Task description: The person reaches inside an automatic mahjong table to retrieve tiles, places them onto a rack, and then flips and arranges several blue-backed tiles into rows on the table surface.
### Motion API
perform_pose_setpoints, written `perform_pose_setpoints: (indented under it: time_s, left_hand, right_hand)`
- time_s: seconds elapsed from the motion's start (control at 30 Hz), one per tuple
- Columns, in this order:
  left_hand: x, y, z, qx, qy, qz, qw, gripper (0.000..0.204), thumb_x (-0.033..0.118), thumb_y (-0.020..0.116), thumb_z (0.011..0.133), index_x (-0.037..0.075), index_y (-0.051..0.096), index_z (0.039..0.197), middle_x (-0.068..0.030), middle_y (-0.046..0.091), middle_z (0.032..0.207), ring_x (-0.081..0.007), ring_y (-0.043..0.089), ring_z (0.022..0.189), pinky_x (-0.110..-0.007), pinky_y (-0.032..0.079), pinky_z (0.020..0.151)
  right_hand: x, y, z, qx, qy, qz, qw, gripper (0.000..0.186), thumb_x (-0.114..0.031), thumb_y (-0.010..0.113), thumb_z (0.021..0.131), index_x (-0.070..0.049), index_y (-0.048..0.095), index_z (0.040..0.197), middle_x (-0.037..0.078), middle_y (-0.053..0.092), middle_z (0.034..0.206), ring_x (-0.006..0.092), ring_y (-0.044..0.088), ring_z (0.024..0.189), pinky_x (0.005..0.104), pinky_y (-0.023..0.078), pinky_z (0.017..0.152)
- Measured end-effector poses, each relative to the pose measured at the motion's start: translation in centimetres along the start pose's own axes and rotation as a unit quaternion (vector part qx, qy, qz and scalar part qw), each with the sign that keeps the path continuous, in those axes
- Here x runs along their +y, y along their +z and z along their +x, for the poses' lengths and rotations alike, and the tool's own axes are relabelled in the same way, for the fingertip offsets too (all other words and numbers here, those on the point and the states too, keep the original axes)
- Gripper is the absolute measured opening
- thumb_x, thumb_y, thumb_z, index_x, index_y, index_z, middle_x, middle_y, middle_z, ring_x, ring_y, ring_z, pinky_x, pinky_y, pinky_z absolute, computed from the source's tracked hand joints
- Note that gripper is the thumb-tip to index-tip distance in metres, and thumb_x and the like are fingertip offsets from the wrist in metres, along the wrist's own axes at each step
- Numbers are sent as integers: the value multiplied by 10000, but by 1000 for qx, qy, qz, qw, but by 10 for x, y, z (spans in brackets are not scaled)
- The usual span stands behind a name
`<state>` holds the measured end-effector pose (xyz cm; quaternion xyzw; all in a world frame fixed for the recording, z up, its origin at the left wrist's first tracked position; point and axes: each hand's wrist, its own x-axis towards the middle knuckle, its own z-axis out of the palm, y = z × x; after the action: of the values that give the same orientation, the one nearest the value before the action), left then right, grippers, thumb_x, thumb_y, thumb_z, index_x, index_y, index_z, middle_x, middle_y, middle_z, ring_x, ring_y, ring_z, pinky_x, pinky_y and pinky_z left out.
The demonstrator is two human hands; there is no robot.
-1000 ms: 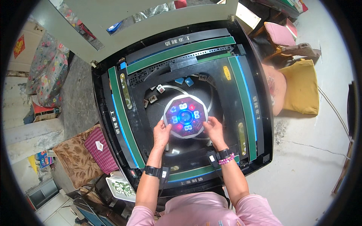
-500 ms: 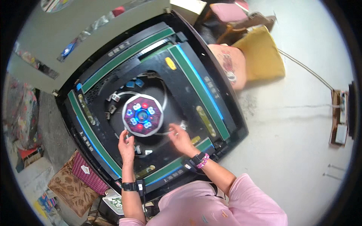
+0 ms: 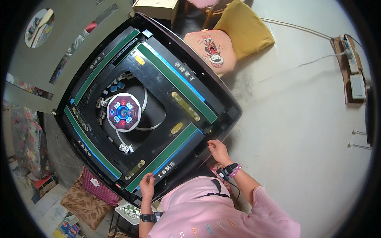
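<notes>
Below me stands an automatic mahjong table (image 3: 156,154) with its inside showing. An eight-sided control panel (image 3: 124,106) with blue and red lights sits in its round dark well, framed by a white ring. Several mahjong tiles (image 3: 124,148) lie along the well's rim, some with blue backs (image 3: 114,88). My left hand (image 3: 147,186) is at the near edge, by the blue strip of the near green rail (image 3: 158,162), fingers loosely curled and apart. My right hand (image 3: 219,152) is at the near right edge, fingers bent and partly apart. I see nothing held in either.
A pink padded chair (image 3: 212,51) and a yellow cushion (image 3: 248,29) stand beyond the table's right side. To the left are brown and maroon cushions (image 3: 85,200). A white tray of tiles (image 3: 133,212) sits low beside me. A power strip (image 3: 349,51) rests on a wooden board at far right.
Both hands have drawn back from the well around the control panel to the table's near edge. My view has shifted, so the table sits further left.
</notes>
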<state>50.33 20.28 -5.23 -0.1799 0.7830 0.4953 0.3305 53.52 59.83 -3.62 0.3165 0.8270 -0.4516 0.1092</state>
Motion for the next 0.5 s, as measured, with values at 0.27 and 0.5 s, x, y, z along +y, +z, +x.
perform_pose_setpoints:
  time_s: [0.27,0.5]
  left_hand:
    - [-26,28,-40,-47,-27,60,997,193,37,573,906,-18,625,1083,-76,693,886,-126,658,769,-249,517,699]
    - [-63,38,-59,-54,-74,120,989,175,46,588,879,-19,651,1028,-91,700,805,-141,668,709,-265,542,687]
  right_hand:
    - [32,-23,-13,36,12,7,999,224,-60,618,846,-5,649,1060,144,620,980,281,635,906,359,504,822]
    - [36,-41,-6,94,-130,-141,977,329,-66,646,795,-16,616,1118,132,585,1086,296,539,1092,381,442,932]
